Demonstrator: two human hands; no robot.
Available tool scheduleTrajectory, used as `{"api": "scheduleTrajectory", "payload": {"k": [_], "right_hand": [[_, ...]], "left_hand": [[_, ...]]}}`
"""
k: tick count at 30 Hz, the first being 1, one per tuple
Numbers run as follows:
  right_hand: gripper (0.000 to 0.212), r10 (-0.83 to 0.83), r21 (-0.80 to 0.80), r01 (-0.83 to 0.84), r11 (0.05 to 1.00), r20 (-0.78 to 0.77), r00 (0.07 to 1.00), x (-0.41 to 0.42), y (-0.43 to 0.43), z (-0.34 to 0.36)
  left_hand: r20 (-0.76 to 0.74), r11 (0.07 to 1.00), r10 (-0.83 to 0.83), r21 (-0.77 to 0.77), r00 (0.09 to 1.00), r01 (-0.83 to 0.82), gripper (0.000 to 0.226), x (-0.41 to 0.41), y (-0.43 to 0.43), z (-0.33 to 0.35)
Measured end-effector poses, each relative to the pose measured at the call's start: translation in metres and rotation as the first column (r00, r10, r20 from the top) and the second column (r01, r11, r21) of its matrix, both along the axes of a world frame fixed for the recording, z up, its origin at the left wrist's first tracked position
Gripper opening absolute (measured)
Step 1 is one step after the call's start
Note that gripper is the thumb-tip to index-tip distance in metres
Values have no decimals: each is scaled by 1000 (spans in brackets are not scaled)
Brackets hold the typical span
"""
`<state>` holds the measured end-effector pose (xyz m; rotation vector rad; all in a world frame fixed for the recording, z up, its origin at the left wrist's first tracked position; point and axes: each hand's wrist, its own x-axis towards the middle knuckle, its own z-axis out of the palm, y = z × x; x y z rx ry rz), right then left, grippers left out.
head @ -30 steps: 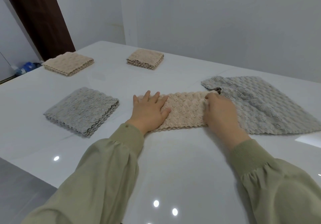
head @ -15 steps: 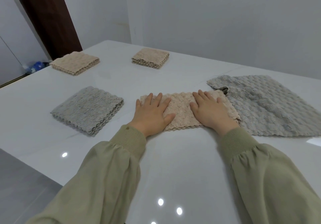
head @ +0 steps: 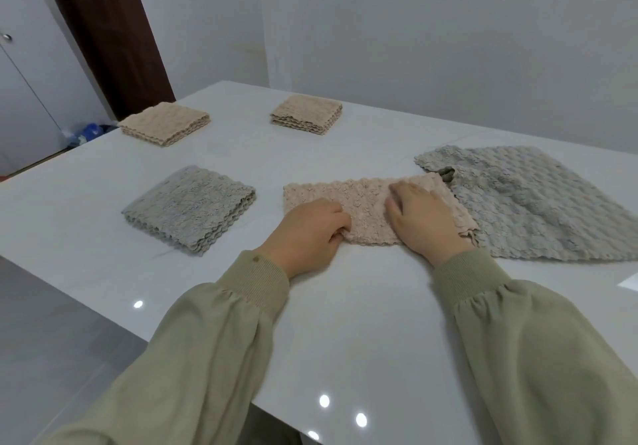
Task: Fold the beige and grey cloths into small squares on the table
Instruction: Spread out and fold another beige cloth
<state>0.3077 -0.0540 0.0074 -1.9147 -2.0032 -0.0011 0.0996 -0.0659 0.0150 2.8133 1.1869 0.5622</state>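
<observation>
A beige cloth (head: 366, 199), folded into a long strip, lies across the middle of the white table (head: 362, 306). My left hand (head: 307, 234) has its fingers curled around the strip's near edge at the left end. My right hand (head: 421, 220) rests palm down on the strip's right half, fingers fairly straight. An unfolded grey cloth (head: 538, 203) lies spread out at the right, and the beige strip's right end overlaps its edge.
A folded grey square (head: 190, 208) sits left of my hands. Two folded beige squares (head: 165, 127) (head: 307, 113) lie further back. A dark door frame (head: 103, 30) and a white cabinet (head: 27, 82) stand beyond the table's left edge.
My left hand lay flat on the beige strip; its fingers have now curled around the near left edge. My right hand went from the strip's right end to lying flat on its right half.
</observation>
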Motion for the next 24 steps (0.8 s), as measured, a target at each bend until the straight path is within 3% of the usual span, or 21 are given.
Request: {"api": "scheduleTrajectory", "payload": {"k": [2, 4, 7, 9, 11, 14, 16, 20, 24], "right_hand": [[41, 53, 11, -53, 999, 24, 998, -3, -5, 0], [38, 100, 21, -101, 995, 27, 995, -8, -10, -2], [32, 66, 81, -64, 995, -27, 997, -17, -13, 3], [34, 32, 198, -11, 980, -100, 994, -22, -13, 6], [40, 76, 217, -62, 974, -59, 995, -23, -11, 6], [48, 91, -68, -87, 994, 58, 994, -16, -5, -1], [52, 35, -213, -15, 977, 92, 995, -6, 3, -3], [57, -30, -318, 66, 946, 117, 993, 6, 14, 0], [50, -88, -240, 102, 965, 71, 994, 15, 21, 1]], "left_hand": [[-7, 998, 16, -58, 1000, -16, 19, -2, -3, 7], [-42, 969, 55, -240, 998, -63, 15, -9, -5, 19], [81, 828, 187, -549, 979, -113, 29, -14, -4, 37], [166, 867, 300, -459, 939, -196, 28, -4, 4, 40], [116, 927, 311, -258, 943, -273, 34, 12, 14, 34], [-226, 919, 285, -213, 932, -332, 56, 33, 17, 9], [-331, 905, 279, -224, 901, -363, 66, 35, 18, -5], [-304, 911, 301, -189, 904, -367, 72, 33, 16, -8], [-267, 920, 312, -153, 912, -360, 73, 33, 11, -8]]}}
